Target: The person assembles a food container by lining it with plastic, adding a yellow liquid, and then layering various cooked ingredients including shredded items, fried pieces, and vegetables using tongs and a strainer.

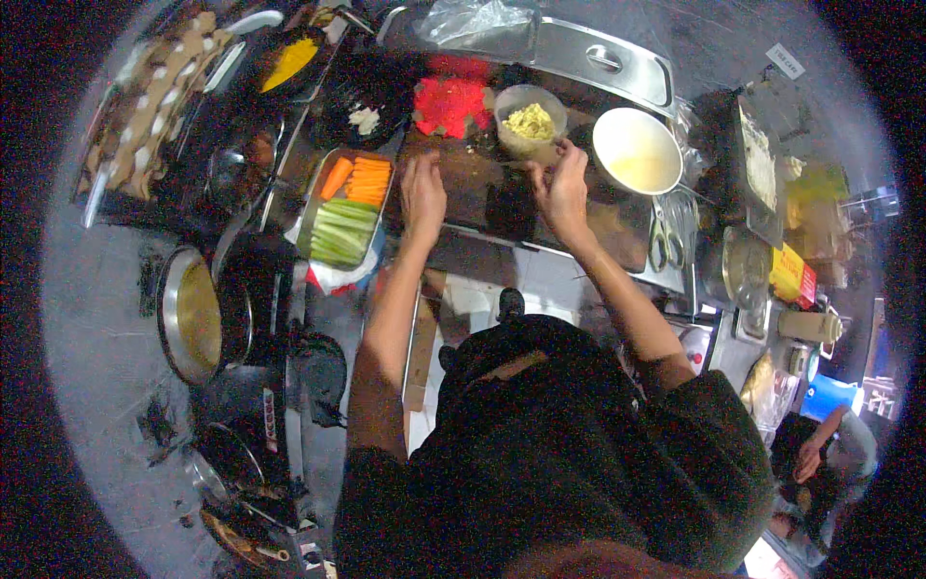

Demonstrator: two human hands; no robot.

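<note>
My left hand (422,201) is over the left part of a dark brown cutting board (463,198), its fingers stretched forward with nothing visible in them. To its left is a clear tray of carrot and green vegetable sticks (345,220). My right hand (561,190) is at the near right side of a clear bowl (526,148) holding yellow, crumbly food (530,122). Thumb and fingers are apart; whether they touch the bowl is hard to tell. Left of the bowl, at the board's far edge, lies a bright red piece (451,106) with ragged dark edges.
A white pan (637,151) with pale liquid stands right of the bowl, near scissors (660,241). Behind are metal lids (606,60). A black bowl (359,114) holds white bits. Further left is a steel pot (195,314). Another person (831,458) is at the lower right.
</note>
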